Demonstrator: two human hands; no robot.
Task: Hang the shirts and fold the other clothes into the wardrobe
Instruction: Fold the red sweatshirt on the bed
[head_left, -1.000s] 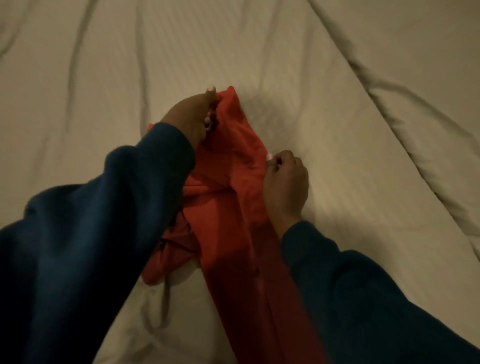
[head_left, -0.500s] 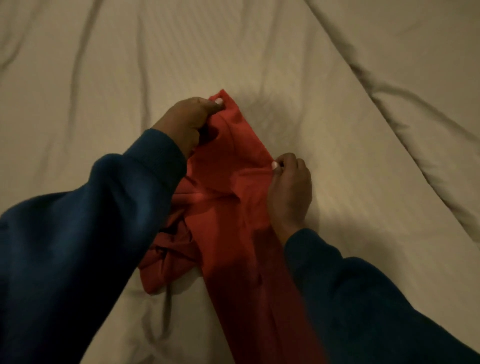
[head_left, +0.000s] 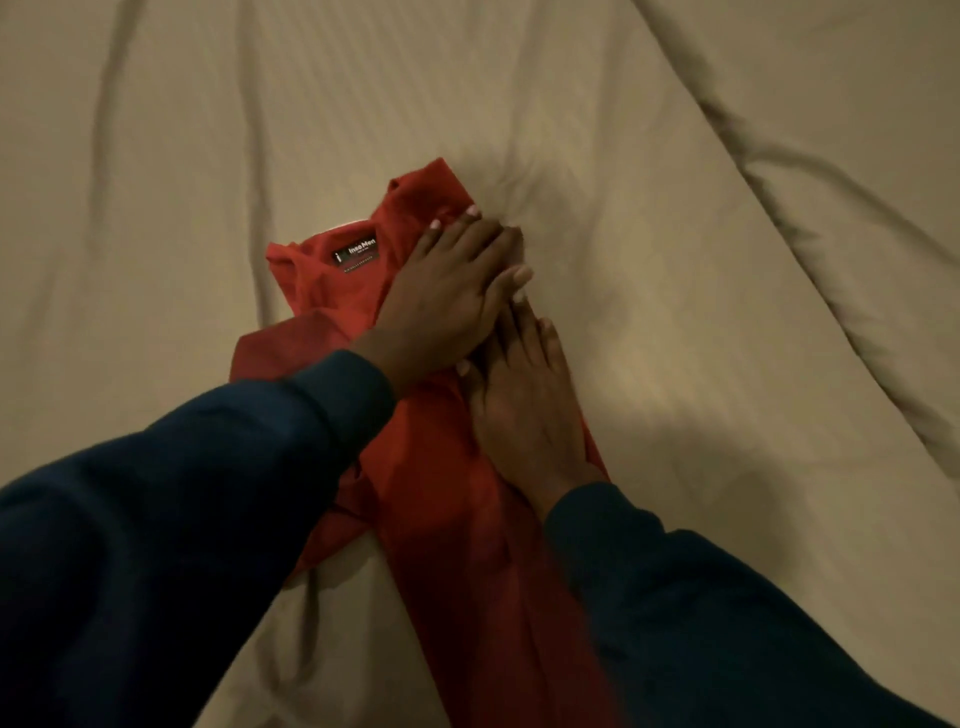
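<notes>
Your bed (head_left: 675, 260) is covered in a creased beige sheet, and on it lies the red shirt (head_left: 457, 519), folded narrow, its black neck label (head_left: 356, 254) reading "Inso Men". Your left hand (head_left: 457, 296) and right hand (head_left: 524, 410) press flat on it, fingers spread, gripping nothing

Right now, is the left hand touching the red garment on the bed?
Touching. The head view shows the left hand pressed flat, fingers spread, on the red garment beside its black label, with no gap.
</notes>
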